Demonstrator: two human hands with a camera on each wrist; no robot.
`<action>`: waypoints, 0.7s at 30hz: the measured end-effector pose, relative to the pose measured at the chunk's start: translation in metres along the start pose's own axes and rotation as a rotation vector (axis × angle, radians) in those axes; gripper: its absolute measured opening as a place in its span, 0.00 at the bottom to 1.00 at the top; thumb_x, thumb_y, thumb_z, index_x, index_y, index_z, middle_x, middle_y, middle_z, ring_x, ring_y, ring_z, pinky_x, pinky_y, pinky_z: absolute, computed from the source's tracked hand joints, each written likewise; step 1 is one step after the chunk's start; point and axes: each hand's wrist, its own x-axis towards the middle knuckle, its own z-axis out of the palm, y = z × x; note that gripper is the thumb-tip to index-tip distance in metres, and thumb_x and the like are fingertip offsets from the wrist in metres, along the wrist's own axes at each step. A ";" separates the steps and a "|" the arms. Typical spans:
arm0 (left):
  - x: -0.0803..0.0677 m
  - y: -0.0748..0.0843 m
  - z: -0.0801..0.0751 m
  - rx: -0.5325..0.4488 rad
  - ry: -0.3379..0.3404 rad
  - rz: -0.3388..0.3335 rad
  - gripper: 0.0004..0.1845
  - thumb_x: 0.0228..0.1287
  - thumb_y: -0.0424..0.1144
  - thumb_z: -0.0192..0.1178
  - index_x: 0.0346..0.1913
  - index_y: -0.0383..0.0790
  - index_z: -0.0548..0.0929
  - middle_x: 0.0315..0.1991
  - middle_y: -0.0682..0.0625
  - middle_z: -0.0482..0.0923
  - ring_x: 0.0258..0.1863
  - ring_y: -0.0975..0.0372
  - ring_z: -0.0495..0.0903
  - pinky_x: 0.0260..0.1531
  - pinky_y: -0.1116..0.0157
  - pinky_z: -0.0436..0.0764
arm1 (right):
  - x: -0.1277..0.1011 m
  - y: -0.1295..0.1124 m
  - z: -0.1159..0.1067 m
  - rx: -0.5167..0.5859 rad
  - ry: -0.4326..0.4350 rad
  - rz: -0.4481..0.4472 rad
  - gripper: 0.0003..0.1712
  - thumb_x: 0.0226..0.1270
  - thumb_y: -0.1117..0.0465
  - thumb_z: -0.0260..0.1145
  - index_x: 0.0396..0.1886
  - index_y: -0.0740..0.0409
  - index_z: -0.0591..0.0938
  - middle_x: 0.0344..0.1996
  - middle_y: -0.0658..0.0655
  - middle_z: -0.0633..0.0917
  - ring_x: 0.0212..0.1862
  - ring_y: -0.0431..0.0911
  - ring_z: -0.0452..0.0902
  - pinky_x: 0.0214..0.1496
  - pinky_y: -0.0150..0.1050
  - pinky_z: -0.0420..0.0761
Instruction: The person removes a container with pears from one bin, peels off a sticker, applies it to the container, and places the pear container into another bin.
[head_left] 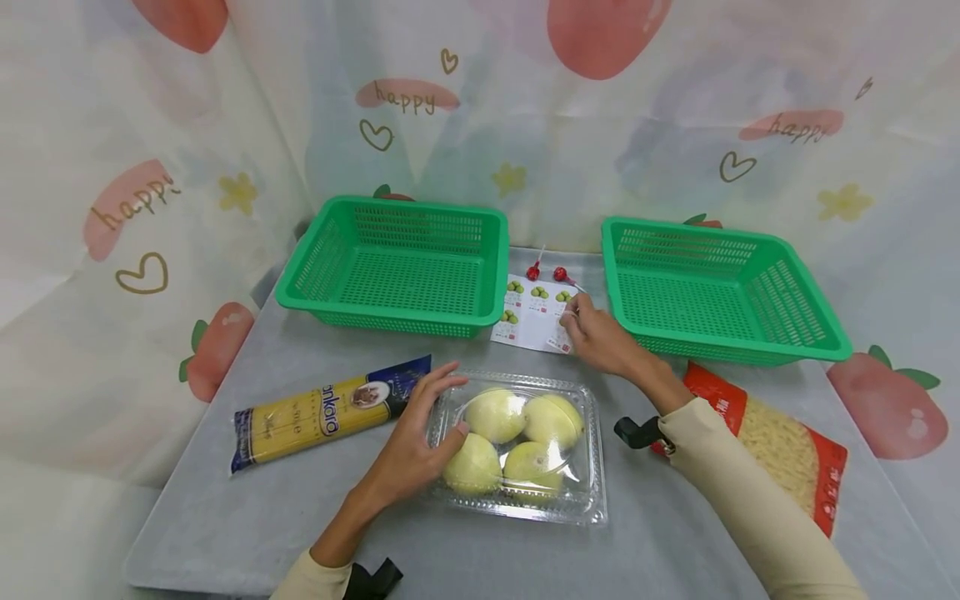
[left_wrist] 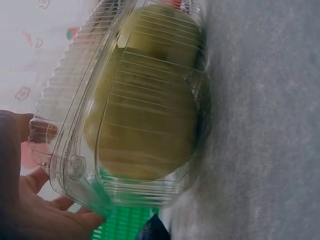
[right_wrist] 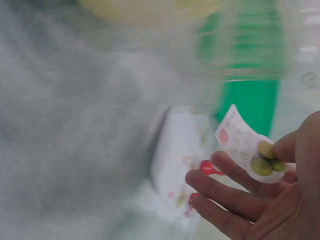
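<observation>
In the head view, a clear plastic clamshell box [head_left: 592, 467] with several round pale-green fruits [head_left: 495, 414] lies on the table. My left hand [head_left: 408, 454] rests at its left side, thumb by the lid and fingers spread toward the far corner. The left wrist view shows that hand [left_wrist: 50, 210] against the box's clear side [left_wrist: 75, 150]. My right hand [head_left: 600, 333] is over a white sticker sheet [head_left: 528, 321] printed with green fruits. Close up in the right wrist view, the right hand [right_wrist: 260, 200] pinches one peeled sticker [right_wrist: 245, 147] between thumb and finger.
Two green baskets [head_left: 405, 321] [head_left: 720, 346] stand at the back, either side of the sheet. Two red lollipops [head_left: 533, 272] [head_left: 560, 274] lie behind it. A spaghetti pack [head_left: 300, 425] is on the left, a red-edged pasta bag [head_left: 776, 446] beside the right forearm.
</observation>
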 end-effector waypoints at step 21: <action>0.010 0.004 0.005 0.074 -0.027 0.000 0.36 0.70 0.35 0.66 0.78 0.42 0.67 0.84 0.43 0.56 0.84 0.44 0.51 0.77 0.31 0.55 | -0.073 -0.097 -0.007 0.083 -0.149 -0.178 0.07 0.84 0.58 0.61 0.40 0.51 0.81 0.63 0.58 0.85 0.68 0.57 0.79 0.69 0.60 0.79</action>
